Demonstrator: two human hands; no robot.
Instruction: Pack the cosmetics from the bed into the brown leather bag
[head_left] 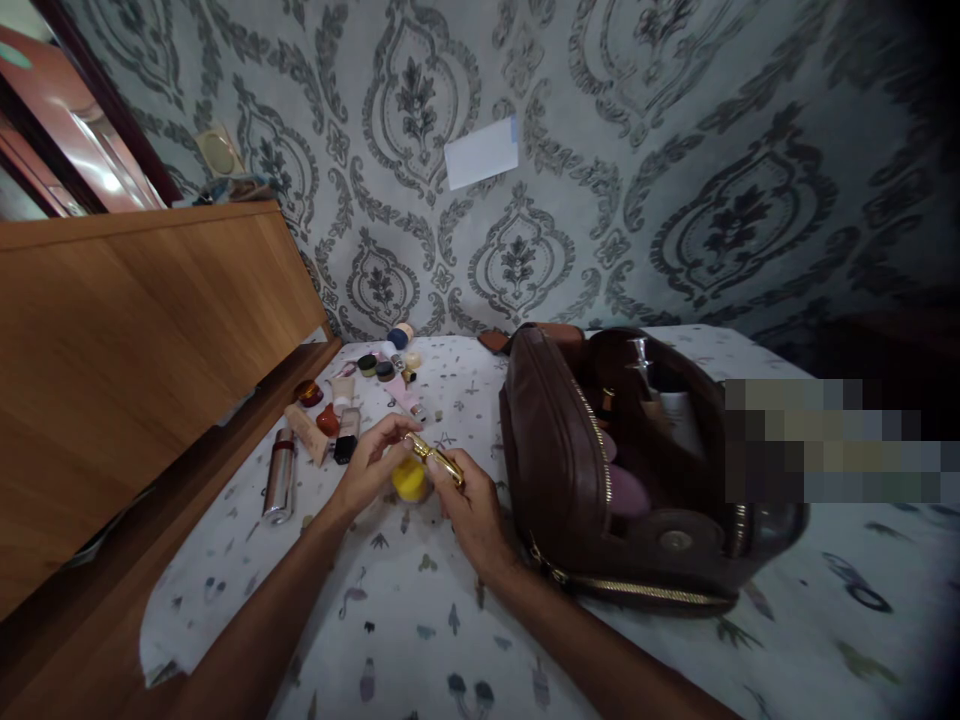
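My left hand [371,462] and my right hand [472,510] meet over the patterned sheet, both with closed fingers. Between them is a slim, shiny gold lipstick tube [448,466]; the left fingers pinch its far end and the right fingers wrap round its near end. Just below it a round yellow jar [410,483] is partly covered by my fingers. To the right of my right hand stands a brown leather cosmetic bag [551,460], unzipped, with a white tube [679,420] and a pink item [628,492] inside.
Several cosmetics lie left of my hands: a silver bottle [279,478], a peach tube [307,432], a black-capped bottle [347,435], a pink tube [403,396] and small jars [385,371]. A wooden panel [150,330] borders the left side. Behind is a patterned wall [517,255].
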